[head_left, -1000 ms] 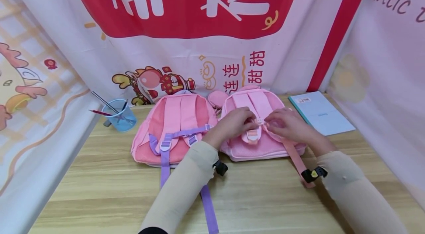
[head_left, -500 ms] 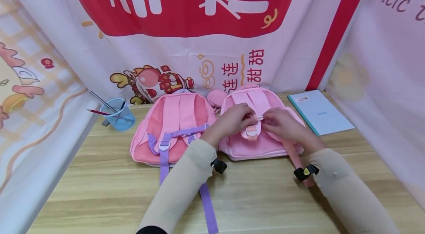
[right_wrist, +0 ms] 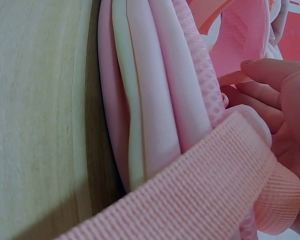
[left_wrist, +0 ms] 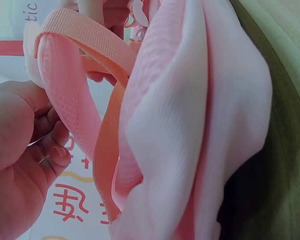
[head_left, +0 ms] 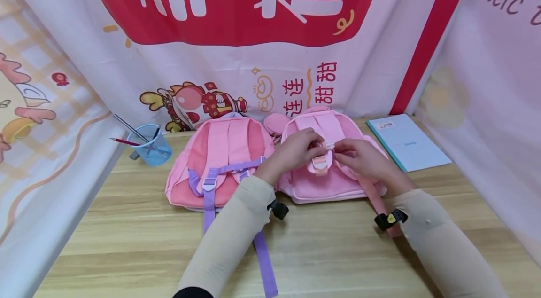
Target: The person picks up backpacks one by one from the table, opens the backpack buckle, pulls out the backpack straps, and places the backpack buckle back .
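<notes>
A pink backpack [head_left: 313,190] lies back panel up on the table under both hands. At its middle a small white buckle [head_left: 328,145] joins the short straps between the shoulder straps. My left hand [head_left: 297,148] grips the buckle's left side with thumb and curled fingers; in the left wrist view the pink shoulder strap [left_wrist: 70,95] with peach webbing [left_wrist: 110,145] partly covers it. From the right, my right hand [head_left: 361,158] pinches a thin peach strap [right_wrist: 235,78] beside the buckle. Loose peach webbing [right_wrist: 190,185] crosses below that hand.
A second pink backpack [head_left: 220,143] with purple straps [head_left: 265,265] lies to the left. Beyond it stands a blue mesh pen cup [head_left: 156,152] with pens. A light blue notebook [head_left: 410,143] lies at the back right. Printed cloth [head_left: 236,67] walls the wooden table [head_left: 329,251].
Both hands have moved slightly up and closer together, and the buckle between them has risen with them. The right forearm has shifted a little left.
</notes>
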The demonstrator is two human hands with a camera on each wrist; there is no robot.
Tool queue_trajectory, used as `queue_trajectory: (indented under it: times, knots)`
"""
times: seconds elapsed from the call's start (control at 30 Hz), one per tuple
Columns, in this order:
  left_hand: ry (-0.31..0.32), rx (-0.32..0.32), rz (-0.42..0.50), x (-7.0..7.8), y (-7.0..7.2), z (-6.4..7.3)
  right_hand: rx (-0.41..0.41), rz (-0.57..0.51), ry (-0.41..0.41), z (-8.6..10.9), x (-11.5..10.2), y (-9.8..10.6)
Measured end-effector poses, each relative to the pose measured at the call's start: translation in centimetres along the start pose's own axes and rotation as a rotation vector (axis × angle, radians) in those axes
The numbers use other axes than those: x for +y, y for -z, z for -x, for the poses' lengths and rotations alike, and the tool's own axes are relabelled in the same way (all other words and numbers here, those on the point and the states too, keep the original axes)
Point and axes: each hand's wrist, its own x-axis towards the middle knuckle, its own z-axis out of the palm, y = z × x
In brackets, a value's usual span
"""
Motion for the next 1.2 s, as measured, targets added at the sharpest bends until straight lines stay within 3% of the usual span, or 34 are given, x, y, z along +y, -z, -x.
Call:
queue_trajectory:
  times: [0.33, 0.5, 0.67, 0.93, 1.2]
  knots:
    - [-0.003, 0.032, 0.034, 0.1, 0.2, 0.3, 0.093, -0.120, -0.025, 0.4, 0.1, 0.3]
    - [0.006, 0.043, 0.040, 0.0, 0.1, 0.2, 0.100, -0.263, -0.068, 0.6, -0.3, 0.7]
    - [0.003, 0.049, 0.054, -0.1, 0.1, 0.2, 0.098, -0.339, -0.071, 0.9, -0.9, 1.1]
    - [0.011, 0.050, 0.056, 0.0, 0.1, 0.2, 0.087, -0.345, -0.124, 0.8, -1.3, 1.2]
    - [-0.011, 0.056, 0.023, 0.0, 0.0, 0.3, 0.053, -0.342, -0.264, 0.0, -1.3, 0.9]
